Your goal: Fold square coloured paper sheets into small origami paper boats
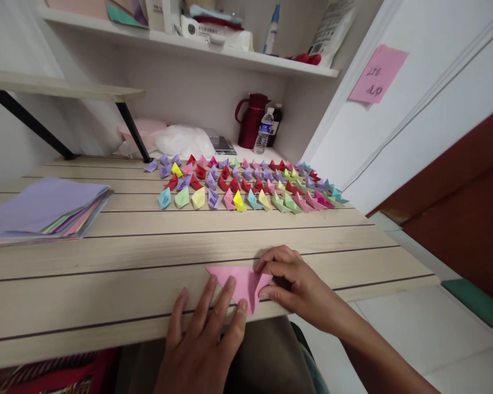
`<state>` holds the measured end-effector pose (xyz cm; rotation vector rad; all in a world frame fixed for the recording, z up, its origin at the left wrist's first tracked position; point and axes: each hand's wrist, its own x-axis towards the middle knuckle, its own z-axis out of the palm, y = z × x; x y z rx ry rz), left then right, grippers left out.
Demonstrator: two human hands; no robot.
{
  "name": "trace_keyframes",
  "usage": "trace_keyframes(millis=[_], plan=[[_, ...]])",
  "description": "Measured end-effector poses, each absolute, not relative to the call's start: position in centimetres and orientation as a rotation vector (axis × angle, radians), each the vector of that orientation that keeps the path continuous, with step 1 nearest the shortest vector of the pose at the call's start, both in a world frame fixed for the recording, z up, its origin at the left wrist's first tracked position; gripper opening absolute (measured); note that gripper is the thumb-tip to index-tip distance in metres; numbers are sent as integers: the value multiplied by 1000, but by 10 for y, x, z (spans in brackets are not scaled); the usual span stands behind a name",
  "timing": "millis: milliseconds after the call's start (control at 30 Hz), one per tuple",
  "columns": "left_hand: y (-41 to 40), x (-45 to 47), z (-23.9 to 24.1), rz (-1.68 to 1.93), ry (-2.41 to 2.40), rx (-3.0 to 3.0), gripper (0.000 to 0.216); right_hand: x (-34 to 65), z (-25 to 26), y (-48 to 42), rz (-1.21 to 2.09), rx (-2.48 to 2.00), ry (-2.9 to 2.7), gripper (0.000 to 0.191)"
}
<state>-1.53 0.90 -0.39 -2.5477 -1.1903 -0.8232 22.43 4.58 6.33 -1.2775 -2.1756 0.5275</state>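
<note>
Head view: flat left hand (203, 342) presses pink paper (243, 282), right hand (296, 285) pinches its corner

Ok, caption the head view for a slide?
Left hand and right hand hold pink paper on a table, folded paper boats lined up behind.

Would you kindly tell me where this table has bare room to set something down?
The table is bare between the folded paper shapes and the pink paper, and right of the paper stack. Crowded: those rows, and around the left hand and right hand.
</note>
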Motion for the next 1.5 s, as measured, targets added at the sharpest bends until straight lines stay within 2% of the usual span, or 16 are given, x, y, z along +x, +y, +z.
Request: trace_keyframes(millis=[333,567,733,900,1033,1233,1500], plan=[[9,-16,-2,-799,-1212,-2565,50,212,60,49,473,-1440,-2094,31],[9,-20,-3,-761,-1169,-2579,52,202,53,50,322,-1541,-2061,22],[11,-24,1,-661,-1084,-2590,45,199,50,48,277,-1554,-2023,16],[14,-28,3,-620,-1045,-2588,44,212,57,47,476,-1399,-2089,13],[13,-28,3,-655,-1059,-2588,41,225,69,44,685,-1190,-2244,30],[5,-17,0,-799,-1184,-2543,41,228,67,45,704,-1062,-2300,1],[4,-14,-2,-852,-1185,-2530,38,222,66,44,638,-1093,-2277,8]])
